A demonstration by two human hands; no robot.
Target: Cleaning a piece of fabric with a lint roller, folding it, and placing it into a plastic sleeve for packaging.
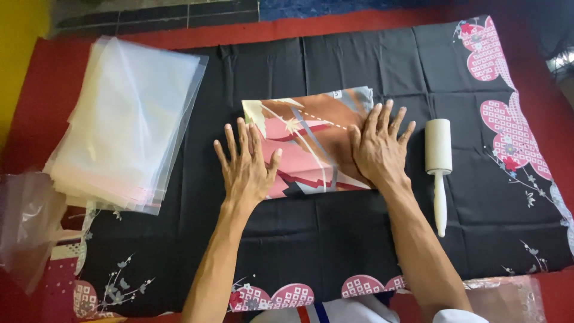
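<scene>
Centrally in the frame, a folded patterned cloth in pink, brown and grey is seen lying flat on a black floral sheet spread over a red floor covering. Both hands are pressed palm-down with fingers spread; nothing is grasped by either. The left hand is laid on the cloth's lower left part, its heel overhanging onto the black sheet. The right hand is laid on the cloth's right edge, fingertips pointed toward the top of the frame.

Just right of the right hand, a white lint roller is noted lying on the sheet, roll end uppermost, handle toward the bottom of the frame, apart from the hand. At upper left, a stack of clear plastic bags is recorded, partly over the sheet's left edge. At far left, a crumpled clear bag is observed. Pink blossom print is visible at the sheet's right and lower borders.
</scene>
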